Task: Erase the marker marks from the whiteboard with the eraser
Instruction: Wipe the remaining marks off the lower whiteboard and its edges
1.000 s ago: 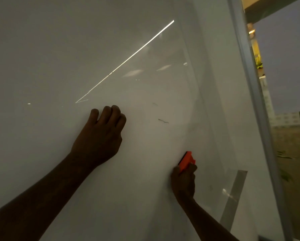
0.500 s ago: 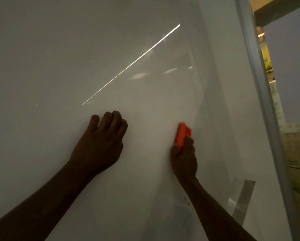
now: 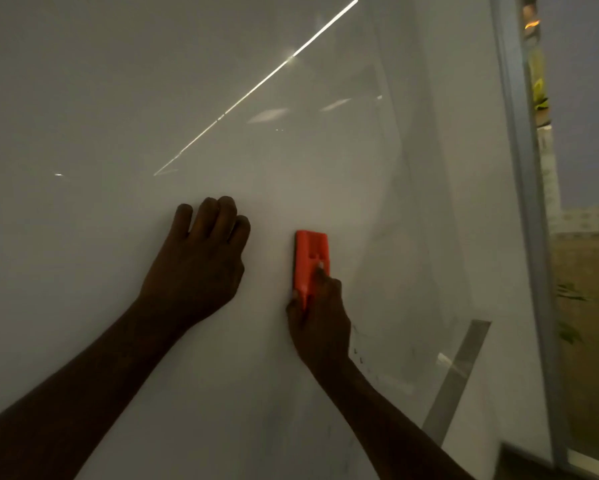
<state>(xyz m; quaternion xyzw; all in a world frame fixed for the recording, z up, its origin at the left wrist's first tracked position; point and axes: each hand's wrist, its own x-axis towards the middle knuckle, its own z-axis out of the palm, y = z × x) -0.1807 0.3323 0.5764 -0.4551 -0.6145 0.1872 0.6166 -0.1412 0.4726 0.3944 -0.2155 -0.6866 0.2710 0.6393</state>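
A large white whiteboard (image 3: 118,98) fills most of the head view. My right hand (image 3: 320,323) holds an orange eraser (image 3: 311,261) by its lower end, pressed flat and upright on the board. My left hand (image 3: 201,261) rests on the board just left of the eraser, fingers curled under, holding nothing. A few faint small marker specks (image 3: 358,356) show on the board just right of my right wrist. The board around the eraser looks clean.
The board's metal frame (image 3: 526,202) runs down the right side. Beyond it lies an outdoor view with a pale building (image 3: 582,220) and ground. Bright light streaks reflect on the board above my hands. A grey strip (image 3: 461,375) shows reflected at lower right.
My right hand has slid the eraser up and leftward over the board, passing over the small dark marks seen earlier; those marks are gone. My left hand has stayed in place.
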